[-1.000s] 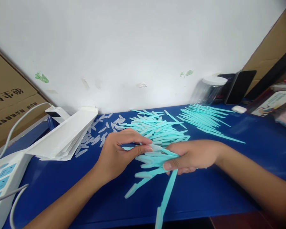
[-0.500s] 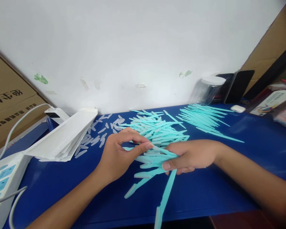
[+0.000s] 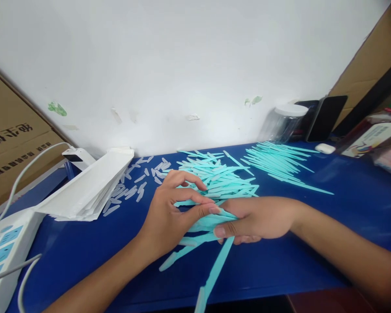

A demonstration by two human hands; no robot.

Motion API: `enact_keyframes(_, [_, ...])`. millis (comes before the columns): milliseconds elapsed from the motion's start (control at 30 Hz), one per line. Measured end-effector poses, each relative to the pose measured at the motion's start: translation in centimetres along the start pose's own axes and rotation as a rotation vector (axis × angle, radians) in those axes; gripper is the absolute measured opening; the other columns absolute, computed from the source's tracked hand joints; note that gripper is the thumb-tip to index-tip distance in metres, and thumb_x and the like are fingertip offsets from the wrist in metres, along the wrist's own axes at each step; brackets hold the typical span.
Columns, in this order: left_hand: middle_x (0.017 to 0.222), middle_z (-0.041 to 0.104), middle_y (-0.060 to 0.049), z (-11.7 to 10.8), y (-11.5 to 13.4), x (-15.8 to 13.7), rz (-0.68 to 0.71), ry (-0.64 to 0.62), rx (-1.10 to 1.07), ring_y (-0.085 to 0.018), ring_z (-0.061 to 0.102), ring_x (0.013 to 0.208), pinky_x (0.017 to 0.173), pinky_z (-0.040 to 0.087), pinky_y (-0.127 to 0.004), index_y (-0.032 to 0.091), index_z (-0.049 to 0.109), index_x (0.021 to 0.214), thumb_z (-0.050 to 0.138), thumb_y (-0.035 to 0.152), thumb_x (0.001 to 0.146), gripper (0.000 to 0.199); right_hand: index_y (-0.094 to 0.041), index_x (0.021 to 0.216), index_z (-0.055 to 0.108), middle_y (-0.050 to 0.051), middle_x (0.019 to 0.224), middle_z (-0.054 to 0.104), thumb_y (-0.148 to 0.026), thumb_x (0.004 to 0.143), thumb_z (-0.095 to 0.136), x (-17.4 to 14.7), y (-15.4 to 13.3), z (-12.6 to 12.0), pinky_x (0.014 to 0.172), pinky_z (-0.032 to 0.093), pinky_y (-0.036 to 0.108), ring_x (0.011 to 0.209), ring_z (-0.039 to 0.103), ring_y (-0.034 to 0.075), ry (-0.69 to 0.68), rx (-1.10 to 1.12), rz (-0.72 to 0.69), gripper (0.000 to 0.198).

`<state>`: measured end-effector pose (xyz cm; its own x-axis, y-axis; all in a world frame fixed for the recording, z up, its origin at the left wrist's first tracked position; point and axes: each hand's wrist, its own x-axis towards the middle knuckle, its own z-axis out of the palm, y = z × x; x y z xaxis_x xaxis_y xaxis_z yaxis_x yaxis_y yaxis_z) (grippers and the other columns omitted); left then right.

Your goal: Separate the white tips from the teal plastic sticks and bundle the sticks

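My right hand (image 3: pixel 254 217) is closed around a fanned bunch of turquoise eyebrow razors (image 3: pixel 204 222), their covered blade ends pointing left and toward me. One razor (image 3: pixel 217 267) juts down past the table's front edge. My left hand (image 3: pixel 174 213) pinches with thumb and a finger at a razor on top of the bunch; its upper finger is raised. The exact spot between those fingertips is partly hidden. Just behind both hands lies a heap of similar razors (image 3: pixel 228 176). Small translucent blade covers (image 3: pixel 130 191) are scattered left of that heap.
A neater pile of turquoise razors (image 3: pixel 276 161) lies at the back right, near a clear jar (image 3: pixel 286 124) and a phone (image 3: pixel 327 117). White paper sleeves (image 3: pixel 87 191) and a power strip (image 3: pixel 6 256) occupy the left. A bottle (image 3: pixel 371 134) stands far right.
The bunch and my right hand have shifted slightly left and down. My left hand has moved a little right, its upper finger now lifted away from the thumb.
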<state>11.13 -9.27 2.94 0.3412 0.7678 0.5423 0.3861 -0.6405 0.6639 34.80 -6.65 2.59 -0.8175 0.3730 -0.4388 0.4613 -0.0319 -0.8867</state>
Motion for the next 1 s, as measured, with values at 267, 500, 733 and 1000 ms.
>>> enact_keyframes(267, [0.116, 0.078, -0.001, -0.1, 0.1, 0.0, -0.046, -0.058, -0.002, -0.025, 0.066, 0.116, 0.102, 0.051, -0.042, 0.034, 0.088, 0.087, 0.086, 0.037, 0.092, 0.006, -0.014, 0.106, 0.073, -0.007, 0.062, 0.049, -0.074, 0.096, 0.065, 0.1, 0.2, 0.0, 0.076, 0.057, 0.031, 0.059, 0.05, 0.011, 0.024, 0.024, 0.007, 0.062])
enact_keyframes(500, [0.113, 0.081, -0.003, -3.0, -1.5, 1.1, -0.201, 0.09, -0.029, -0.023, 0.071, 0.113, 0.097, 0.054, -0.035, 0.028, 0.085, 0.106, 0.06, 0.047, 0.108, 0.031, -0.016, 0.093, 0.066, -0.004, 0.069, 0.052, -0.069, 0.096, 0.07, -0.8, 0.8, -1.4, 0.057, 0.041, 0.024, 0.061, 0.047, 0.011, 0.121, -0.009, -0.079, 0.053])
enact_keyframes(733, [0.094, 0.08, -0.004, -3.3, -2.1, 0.9, -0.235, -0.207, -0.108, -0.019, 0.071, 0.088, 0.08, 0.055, -0.03, 0.022, 0.082, 0.094, 0.072, 0.044, 0.1, 0.025, -0.019, 0.091, 0.058, -0.007, 0.07, 0.047, -0.066, 0.1, 0.066, -0.8, 1.7, -2.6, 0.056, 0.036, 0.026, 0.057, 0.04, 0.01, 0.103, 0.031, -0.197, 0.048])
enact_keyframes(1000, [0.066, 0.061, 0.001, -2.5, -1.4, 0.7, -0.216, -0.222, 0.005, -0.013, 0.056, 0.066, 0.063, 0.045, -0.025, 0.018, 0.068, 0.07, 0.068, 0.043, 0.103, 0.041, -0.018, 0.095, 0.06, -0.007, 0.07, 0.048, -0.06, 0.099, 0.071, -0.3, 1.6, -2.4, 0.054, 0.031, 0.025, 0.057, 0.039, 0.009, 0.062, 0.105, -0.162, 0.043])
